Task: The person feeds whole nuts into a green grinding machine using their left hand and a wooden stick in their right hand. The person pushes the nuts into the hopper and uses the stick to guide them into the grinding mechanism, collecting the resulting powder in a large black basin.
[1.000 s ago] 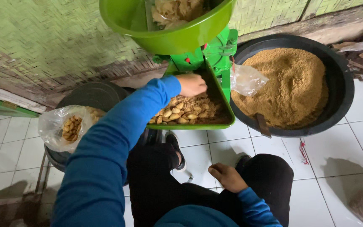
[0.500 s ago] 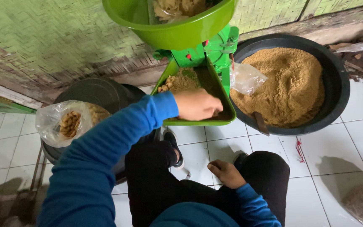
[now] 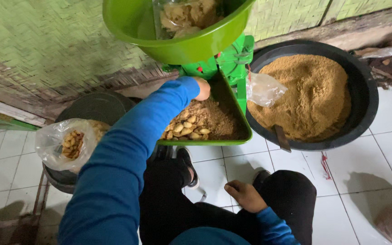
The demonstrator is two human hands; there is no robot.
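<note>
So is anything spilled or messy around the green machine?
Nothing looks spilled. The brown ground powder stays heaped inside the round black tub, and the pale nut pieces lie in the green metal tray. One small oddity: a red scrap lies loose on the white tiled floor beside the tub.

A tray (image 3: 243, 136) of nuts (image 3: 188, 129) lies under the hopper (image 3: 169, 45), basin (image 3: 364, 90) at right, bag (image 3: 62, 143) at left.

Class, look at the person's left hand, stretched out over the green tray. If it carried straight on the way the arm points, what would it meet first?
Probably the green machine body at the tray's top end; the left hand is nearly there. Depth is unclear.
</note>
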